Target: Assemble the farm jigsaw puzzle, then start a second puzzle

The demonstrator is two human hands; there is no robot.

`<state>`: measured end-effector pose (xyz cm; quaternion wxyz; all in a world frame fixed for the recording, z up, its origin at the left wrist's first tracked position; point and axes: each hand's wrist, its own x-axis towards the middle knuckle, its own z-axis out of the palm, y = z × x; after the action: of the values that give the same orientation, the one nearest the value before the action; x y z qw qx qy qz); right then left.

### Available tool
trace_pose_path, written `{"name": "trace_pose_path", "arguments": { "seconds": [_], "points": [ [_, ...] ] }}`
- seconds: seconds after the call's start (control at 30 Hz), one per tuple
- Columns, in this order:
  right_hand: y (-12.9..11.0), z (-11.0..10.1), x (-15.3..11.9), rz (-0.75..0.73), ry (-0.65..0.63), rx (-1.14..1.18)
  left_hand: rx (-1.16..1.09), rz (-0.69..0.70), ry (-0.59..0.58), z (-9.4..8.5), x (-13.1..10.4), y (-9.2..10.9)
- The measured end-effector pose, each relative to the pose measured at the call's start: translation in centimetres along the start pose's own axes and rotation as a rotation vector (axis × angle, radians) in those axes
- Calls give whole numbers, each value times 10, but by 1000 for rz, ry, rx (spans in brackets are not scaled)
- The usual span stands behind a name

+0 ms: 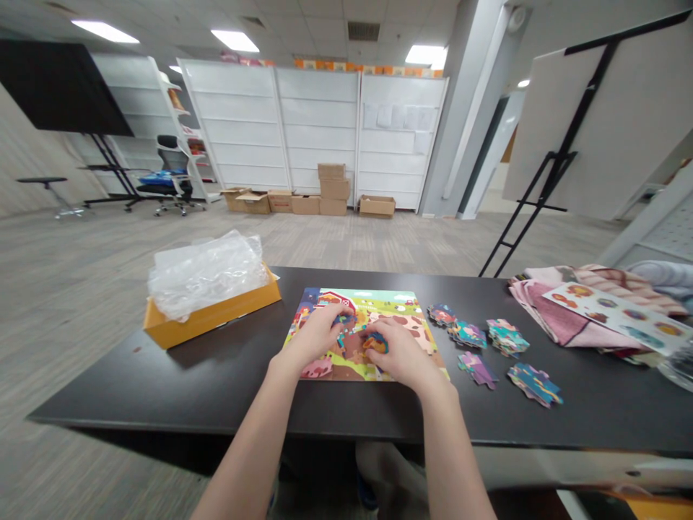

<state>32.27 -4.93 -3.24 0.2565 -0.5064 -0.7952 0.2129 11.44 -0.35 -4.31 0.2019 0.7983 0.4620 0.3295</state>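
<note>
A colourful farm-picture board (351, 365) lies flat on the black table in front of me. Over its left half, my left hand (317, 334) curls its fingers round a small dark-blue puzzle piece (345, 318), partly hidden by the fingers. My right hand (401, 350), on the other side, has thumb and fingers closed on a puzzle piece (375, 344) with blue and orange print. To the right of the board lie small stacks of puzzle pieces, among them a teal stack (507, 337), a purple piece group (477, 369) and a blue stack (535, 383).
An orange box (216, 318) stuffed with clear plastic wrap (208, 271) stands at the table's left. Pink cloths (546, 307) and a sticker sheet (622, 315) lie at the right end of the black table (227, 393). Cardboard boxes (333, 189) stand by the far shelves.
</note>
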Motion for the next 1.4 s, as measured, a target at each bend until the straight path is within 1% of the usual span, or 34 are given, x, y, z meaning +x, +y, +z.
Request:
{"name": "trace_pose_path", "arguments": {
  "seconds": [0.37,0.47,0.57,0.67,0.77,0.87,0.97,1.07,1.27,1.4],
  "points": [
    [-1,0,1,1,2,-19,-11,2,-41,-2,-1,-10],
    [-2,1,2,5,3,-23,-39,-12,-44,-7,-3,-8],
    [-4,0,2,11,1,-31,-68,-32,-12,-10,-4,-3],
    [-6,-1,2,20,-9,-45,-183,-62,38,-12,-3,2],
    [-7,-2,2,30,-18,-60,-341,-99,54,-12,-2,5],
    [-7,-1,2,31,-23,-65,-442,-108,69,-15,-2,7],
    [-6,-1,2,23,-22,-63,-487,-118,40,-18,-4,7],
    [-5,0,3,18,-16,-59,-420,-145,-15,-17,-4,5],
    [-8,0,3,22,-16,-65,-147,-192,-31,-13,-3,0],
    [-11,-2,2,27,-18,-42,-9,-161,-30,-9,-4,0]
  ]
}}
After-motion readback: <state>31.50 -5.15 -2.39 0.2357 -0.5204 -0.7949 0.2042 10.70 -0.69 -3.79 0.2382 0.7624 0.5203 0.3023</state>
